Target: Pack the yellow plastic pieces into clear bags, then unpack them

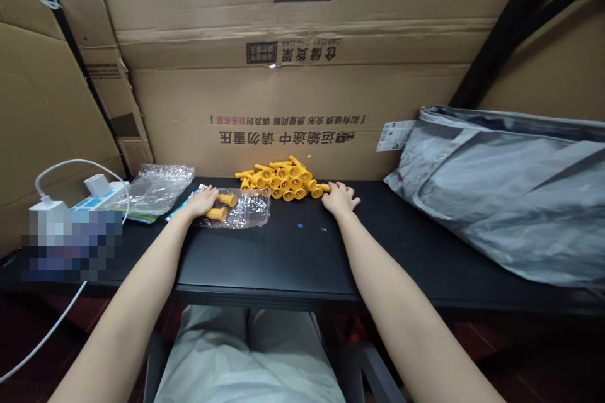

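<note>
Horn pile (283, 181) on table (265, 264), before cardboard (283, 91); plastic bag (253, 206) left of pile; fabric bag (501, 195) far right.

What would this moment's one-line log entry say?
left hand: at clear bag; right hand: at right end of yellow pile; grey bag: at right

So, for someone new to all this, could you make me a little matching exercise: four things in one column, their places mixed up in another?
Things
1. Large grey fabric bag
2. Pile of yellow funnel-shaped plastic pieces
3. Person's bare left hand
4. Person's bare right hand

Places
A. By the left part of a thin clear plastic bag
B. At the right end of the yellow pile
C. On the right side of the black table
D. Near the middle, in front of printed brown cardboard

Right pairs: 1-C, 2-D, 3-A, 4-B
</note>
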Tool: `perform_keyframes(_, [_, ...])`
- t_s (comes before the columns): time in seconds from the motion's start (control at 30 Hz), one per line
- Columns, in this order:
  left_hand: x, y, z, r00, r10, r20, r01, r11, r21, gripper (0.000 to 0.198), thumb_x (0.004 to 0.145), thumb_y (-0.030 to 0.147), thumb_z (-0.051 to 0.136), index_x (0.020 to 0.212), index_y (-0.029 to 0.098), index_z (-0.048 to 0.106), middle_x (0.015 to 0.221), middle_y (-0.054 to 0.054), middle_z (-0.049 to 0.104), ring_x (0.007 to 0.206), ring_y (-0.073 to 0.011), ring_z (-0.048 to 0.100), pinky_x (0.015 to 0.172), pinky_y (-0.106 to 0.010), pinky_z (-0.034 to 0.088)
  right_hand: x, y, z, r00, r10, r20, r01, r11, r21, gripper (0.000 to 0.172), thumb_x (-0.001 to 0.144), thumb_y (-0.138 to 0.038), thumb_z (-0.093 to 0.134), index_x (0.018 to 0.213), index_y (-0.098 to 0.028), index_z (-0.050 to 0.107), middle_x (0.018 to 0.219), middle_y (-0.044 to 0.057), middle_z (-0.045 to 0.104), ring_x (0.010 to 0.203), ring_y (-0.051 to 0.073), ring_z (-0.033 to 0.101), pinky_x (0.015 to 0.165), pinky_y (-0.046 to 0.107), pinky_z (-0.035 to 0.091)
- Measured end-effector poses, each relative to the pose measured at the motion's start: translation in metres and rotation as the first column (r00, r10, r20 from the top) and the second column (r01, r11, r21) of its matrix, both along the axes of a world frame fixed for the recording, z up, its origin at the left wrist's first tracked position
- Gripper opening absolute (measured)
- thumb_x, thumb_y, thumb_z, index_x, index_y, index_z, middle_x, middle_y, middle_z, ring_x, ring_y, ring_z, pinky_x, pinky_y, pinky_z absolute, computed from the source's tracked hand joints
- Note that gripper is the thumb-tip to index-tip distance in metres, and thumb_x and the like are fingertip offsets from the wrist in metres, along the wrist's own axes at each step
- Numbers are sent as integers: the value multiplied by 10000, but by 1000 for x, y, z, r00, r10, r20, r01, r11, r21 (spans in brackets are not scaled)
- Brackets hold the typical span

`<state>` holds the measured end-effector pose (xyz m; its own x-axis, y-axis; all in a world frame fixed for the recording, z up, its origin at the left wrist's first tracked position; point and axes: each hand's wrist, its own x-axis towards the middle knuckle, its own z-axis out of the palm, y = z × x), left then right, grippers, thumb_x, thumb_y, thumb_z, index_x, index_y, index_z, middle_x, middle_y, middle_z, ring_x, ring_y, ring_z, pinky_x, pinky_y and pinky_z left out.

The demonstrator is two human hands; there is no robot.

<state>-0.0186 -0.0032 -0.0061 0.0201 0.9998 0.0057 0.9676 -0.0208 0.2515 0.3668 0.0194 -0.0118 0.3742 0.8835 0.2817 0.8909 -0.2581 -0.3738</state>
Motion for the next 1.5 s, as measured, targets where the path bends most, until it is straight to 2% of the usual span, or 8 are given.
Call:
perform_keyframes(0.17, [3,-3,3,1000,12,-3,-12,1000,-25,657,921,472,49,1458,187,300,1545,-39,175,1437,-231,77,1134,-516,102,6,5,-3,998,-35,-50,34,999,-17,377,852,-309,494,1198,-166,543,1277,158,474,1193,300,411,971,487,312])
perform_keyframes(0.3, [4,-3,4,1000,13,-6,-13,1000,-24,655,921,470,54,1456,189,306,1543,-40,182,1436,-231,79,1134,-510,110,10,10,-5,990,-26,-141,24,1000,-21,280,800,-302,570,1055,-187,564,1149,129,571,1139,292,477,939,495,331])
perform_keyframes(0.47, [2,-3,3,1000,9,1,-9,1000,-20,654,921,472,64,1457,185,304,1542,-44,187,1436,-237,79,1133,-517,108,15,14,-4,939,17,-344,41,986,162,255,763,-336,609,968,-206,532,1015,84,643,1002,252,575,888,430,388])
perform_keyframes(0.73, [3,-3,2,1000,7,4,-7,1000,-9,649,921,472,73,1447,191,327,1537,-45,204,1433,-245,96,1126,-532,128,13,15,0,841,263,-472,37,844,535,312,658,-376,661,848,-192,496,843,51,619,765,192,570,737,321,447])
perform_keyframes(0.83, [2,-2,2,1000,11,-7,-11,1000,4,642,921,471,77,1444,203,336,1532,-43,220,1430,-243,114,1126,-525,142,11,18,3,874,295,-386,17,775,632,263,664,-349,637,818,-191,493,806,36,572,721,179,529,714,325,445])
perform_keyframes(0.97, [1,0,0,1000,4,-1,-4,1000,3,649,919,478,64,1447,208,328,1535,-43,211,1432,-244,109,1125,-531,131,8,16,9,951,249,-182,-29,660,750,212,711,-325,588,866,-191,531,940,90,560,879,226,531,803,368,427])
perform_keyframes(1.23, [0,1,-2,1000,-2,7,2,1000,4,651,921,482,69,1448,198,325,1538,-52,205,1434,-247,96,1123,-533,134,-12,0,24,959,284,0,-192,649,736,319,797,-262,507,1107,-212,560,1076,95,598,1031,255,545,924,465,364])
perform_keyframes(1.5, [-1,2,-3,1000,-9,13,9,1000,16,642,920,484,82,1442,211,338,1533,-60,220,1430,-256,118,1118,-543,134,-53,-33,55,849,528,-5,-455,736,501,375,854,-346,508,1187,-194,585,1093,119,605,1029,246,559,892,368,420])
